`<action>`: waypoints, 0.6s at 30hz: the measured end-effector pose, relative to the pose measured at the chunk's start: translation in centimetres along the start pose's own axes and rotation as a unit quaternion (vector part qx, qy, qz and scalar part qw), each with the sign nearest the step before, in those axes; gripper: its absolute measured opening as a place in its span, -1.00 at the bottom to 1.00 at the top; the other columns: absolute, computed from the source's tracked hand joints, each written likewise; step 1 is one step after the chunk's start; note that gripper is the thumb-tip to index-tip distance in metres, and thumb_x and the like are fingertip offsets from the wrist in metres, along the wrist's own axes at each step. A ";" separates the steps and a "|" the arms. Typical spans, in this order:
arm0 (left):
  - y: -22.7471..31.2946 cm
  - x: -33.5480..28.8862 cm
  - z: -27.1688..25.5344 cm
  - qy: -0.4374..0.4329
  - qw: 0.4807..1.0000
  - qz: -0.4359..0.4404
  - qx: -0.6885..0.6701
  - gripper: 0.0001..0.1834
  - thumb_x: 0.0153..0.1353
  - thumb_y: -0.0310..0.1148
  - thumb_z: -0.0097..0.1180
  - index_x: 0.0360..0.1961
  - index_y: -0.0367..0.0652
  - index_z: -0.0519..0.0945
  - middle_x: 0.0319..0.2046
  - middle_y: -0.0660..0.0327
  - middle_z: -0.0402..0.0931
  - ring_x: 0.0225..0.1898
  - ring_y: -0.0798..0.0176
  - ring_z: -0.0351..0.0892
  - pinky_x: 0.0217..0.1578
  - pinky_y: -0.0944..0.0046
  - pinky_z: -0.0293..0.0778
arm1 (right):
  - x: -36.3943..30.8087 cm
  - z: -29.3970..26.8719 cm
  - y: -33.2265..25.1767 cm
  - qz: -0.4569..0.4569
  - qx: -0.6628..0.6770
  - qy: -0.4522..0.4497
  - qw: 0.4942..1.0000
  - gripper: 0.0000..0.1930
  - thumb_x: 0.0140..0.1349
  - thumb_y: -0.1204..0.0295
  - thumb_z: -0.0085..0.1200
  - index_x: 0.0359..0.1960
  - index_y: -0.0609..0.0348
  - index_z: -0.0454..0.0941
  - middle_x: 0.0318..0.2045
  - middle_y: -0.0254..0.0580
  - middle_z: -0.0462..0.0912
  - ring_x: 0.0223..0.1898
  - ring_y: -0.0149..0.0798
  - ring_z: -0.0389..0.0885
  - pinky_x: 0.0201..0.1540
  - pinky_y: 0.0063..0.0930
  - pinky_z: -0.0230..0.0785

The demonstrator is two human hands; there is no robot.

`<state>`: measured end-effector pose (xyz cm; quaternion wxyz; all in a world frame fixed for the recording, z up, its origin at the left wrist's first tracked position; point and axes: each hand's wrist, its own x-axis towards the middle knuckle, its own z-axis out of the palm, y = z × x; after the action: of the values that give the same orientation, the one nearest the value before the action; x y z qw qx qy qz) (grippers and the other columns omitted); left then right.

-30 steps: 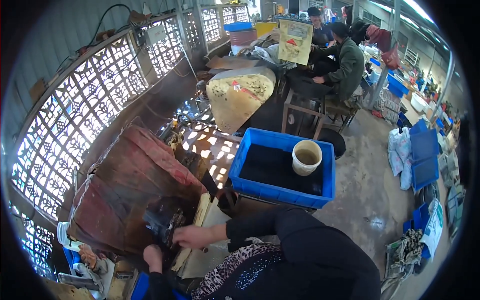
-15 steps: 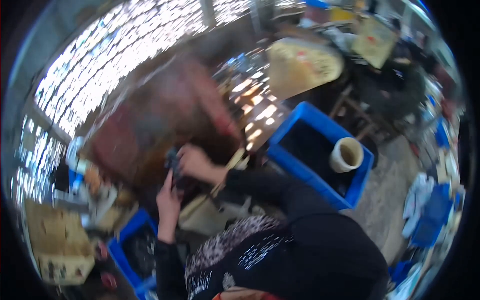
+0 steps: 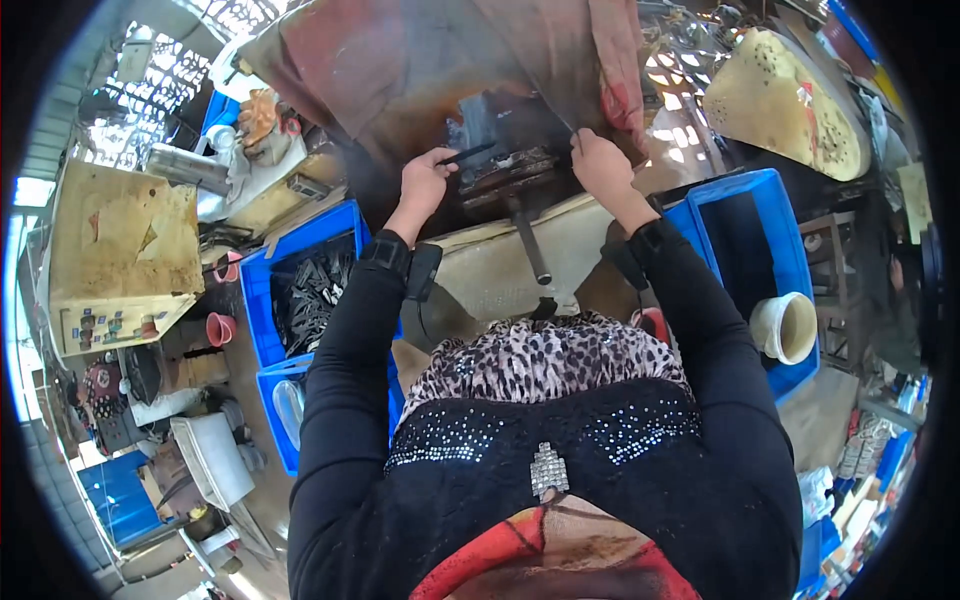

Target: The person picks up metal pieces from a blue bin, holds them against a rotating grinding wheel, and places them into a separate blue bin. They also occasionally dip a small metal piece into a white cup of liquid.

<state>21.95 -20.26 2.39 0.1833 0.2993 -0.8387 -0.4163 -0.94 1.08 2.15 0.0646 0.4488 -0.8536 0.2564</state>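
A slim dark blade-like strip (image 3: pixel 470 154) sticks out from my left hand (image 3: pixel 425 182), whose fingers are closed around its near end. Opposite, my right hand (image 3: pixel 604 172) pinches a thin rod-like piece (image 3: pixel 560 118) that slants up and away to the left. Between the two hands sits a dark, worn metal clamp like a vise (image 3: pixel 508 176), with a bar handle (image 3: pixel 530 245) pointing toward me. Both hands are apart from each other, above the bench edge. Exactly what kind of piece each hand holds cannot be made out.
A stained reddish cloth (image 3: pixel 420 50) hangs behind the clamp. At left, a blue bin (image 3: pixel 255 290) contains many dark metal strips. At right, another blue bin (image 3: pixel 790 215) has a cream bucket (image 3: pixel 785 328) in it. A yellowish board-topped box (image 3: pixel 125 220) stands far left.
My view has swung, so the clamp now lies straight ahead. My hands, close together over a dark thing before, are now apart, each holding a slim piece.
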 end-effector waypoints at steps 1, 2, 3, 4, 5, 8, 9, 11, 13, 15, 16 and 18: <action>0.2 0.7 1.7 -0.001 0.996 0.064 0.058 -0.74 0.23 -0.51 0.06 -0.08 -0.18 0.67 -0.27 0.13 0.69 -0.21 0.17 0.66 -0.13 0.25 0.51 | -0.4 -0.7 2.0 0.017 -0.008 0.019 1.000 -0.81 0.33 0.29 -0.07 -0.32 0.12 0.49 -0.55 0.00 0.61 -0.47 0.08 0.64 -0.40 -0.01 0.48; 1.4 2.3 3.7 0.000 0.985 0.137 0.101 -0.75 0.24 -0.49 0.05 -0.10 -0.18 0.68 -0.23 0.08 0.69 -0.16 0.08 0.67 -0.07 0.19 0.51 | -0.7 -2.5 2.4 0.013 -0.065 -0.025 0.997 -0.81 0.29 0.30 -0.05 -0.33 0.14 0.51 -0.56 -0.05 0.61 -0.50 0.04 0.63 -0.42 -0.03 0.48; 1.7 1.3 3.9 -0.010 0.982 0.177 0.068 -0.74 0.26 -0.43 0.03 -0.09 -0.13 0.68 -0.15 0.05 0.66 -0.06 -0.04 0.62 0.00 0.12 0.49 | -1.1 -3.8 1.7 0.015 -0.122 -0.069 0.990 -0.81 0.25 0.31 -0.03 -0.35 0.16 0.53 -0.58 -0.09 0.61 -0.54 0.01 0.62 -0.44 -0.05 0.49; 0.7 0.3 3.7 -0.013 0.982 0.166 0.089 -0.73 0.27 -0.45 0.00 -0.08 -0.10 0.68 -0.12 0.03 0.65 -0.04 -0.01 0.62 0.02 0.13 0.48 | -1.2 -5.7 0.2 -0.086 -0.154 -0.130 0.976 -0.80 0.14 0.32 0.04 -0.35 0.17 0.59 -0.56 -0.17 0.63 -0.54 -0.06 0.64 -0.48 -0.10 0.50; -1.1 0.7 3.3 -0.050 0.981 0.156 0.101 -0.70 0.27 -0.49 -0.02 -0.05 -0.11 0.67 -0.08 0.03 0.64 -0.01 0.03 0.62 0.04 0.17 0.48 | -1.5 -4.5 -0.5 -0.054 -0.210 -0.091 0.972 -0.80 0.14 0.32 0.04 -0.35 0.17 0.59 -0.56 -0.17 0.63 -0.54 -0.06 0.64 -0.48 -0.10 0.50; 0.3 -0.2 3.4 -0.140 0.972 0.169 0.078 -0.67 0.09 -0.66 -0.02 -0.16 -0.25 0.70 -0.26 -0.02 0.69 -0.15 0.04 0.70 -0.04 0.19 0.53 | -3.7 -1.3 0.0 0.069 0.000 -0.062 0.996 -0.86 0.09 0.43 0.00 -0.38 0.22 0.53 -0.52 -0.01 0.63 -0.44 0.02 0.68 -0.37 -0.06 0.53; -4.3 -0.5 1.2 -0.088 0.979 0.153 0.101 -0.65 0.05 -0.66 0.00 -0.15 -0.25 0.69 -0.28 -0.05 0.68 -0.15 -0.02 0.69 -0.07 0.18 0.53 | -2.9 -0.7 -2.6 0.057 0.059 -0.024 0.996 -0.87 0.13 0.44 -0.02 -0.34 0.22 0.50 -0.52 0.00 0.62 -0.42 0.07 0.66 -0.35 -0.05 0.51; -4.4 0.0 2.2 -0.084 0.964 0.213 0.138 -0.65 0.04 -0.66 0.00 -0.16 -0.21 0.68 -0.29 -0.10 0.65 -0.18 -0.12 0.66 -0.14 0.13 0.53 | -3.6 -1.7 -2.0 0.079 0.068 -0.031 0.994 -0.86 0.14 0.45 -0.04 -0.30 0.23 0.48 -0.51 0.01 0.61 -0.42 0.09 0.65 -0.37 -0.06 0.49; -4.5 0.6 3.0 -0.099 0.960 0.232 0.123 -0.66 0.04 -0.66 0.00 -0.17 -0.19 0.67 -0.30 -0.11 0.63 -0.18 -0.14 0.64 -0.16 0.10 0.52 | -4.0 -1.8 -1.6 0.089 0.058 -0.010 0.994 -0.86 0.14 0.45 -0.04 -0.30 0.23 0.48 -0.51 0.01 0.61 -0.42 0.09 0.65 -0.38 -0.05 0.48; -3.6 1.2 3.4 -0.113 0.961 0.226 0.110 -0.67 0.04 -0.65 0.00 -0.19 -0.16 0.65 -0.31 -0.12 0.61 -0.20 -0.20 0.61 -0.20 0.04 0.50 | -3.5 -2.0 -1.3 0.080 0.064 -0.001 0.995 -0.86 0.14 0.45 -0.05 -0.31 0.24 0.48 -0.49 0.01 0.61 -0.42 0.09 0.65 -0.39 -0.04 0.48; -3.1 1.6 3.6 -0.113 0.960 0.232 0.108 -0.67 0.04 -0.65 0.00 -0.19 -0.16 0.65 -0.31 -0.12 0.61 -0.20 -0.20 0.61 -0.20 0.04 0.50 | -3.3 -2.0 -1.0 0.082 0.060 0.004 0.995 -0.86 0.14 0.45 -0.05 -0.31 0.24 0.48 -0.49 0.01 0.61 -0.42 0.09 0.65 -0.39 -0.04 0.48; -2.4 1.9 3.6 -0.124 0.952 0.241 0.140 -0.68 0.03 -0.63 0.01 -0.18 -0.12 0.62 -0.31 -0.11 0.59 -0.20 -0.22 0.59 -0.21 -0.01 0.48 | -3.2 -1.7 -0.5 0.083 0.058 0.005 0.995 -0.86 0.13 0.45 -0.05 -0.31 0.24 0.48 -0.48 0.02 0.61 -0.42 0.09 0.65 -0.38 -0.04 0.48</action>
<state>19.40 -20.52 -1.56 0.1291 0.0573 -0.9520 -0.2716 1.15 4.06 2.65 0.0216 0.3778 -0.8714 0.3122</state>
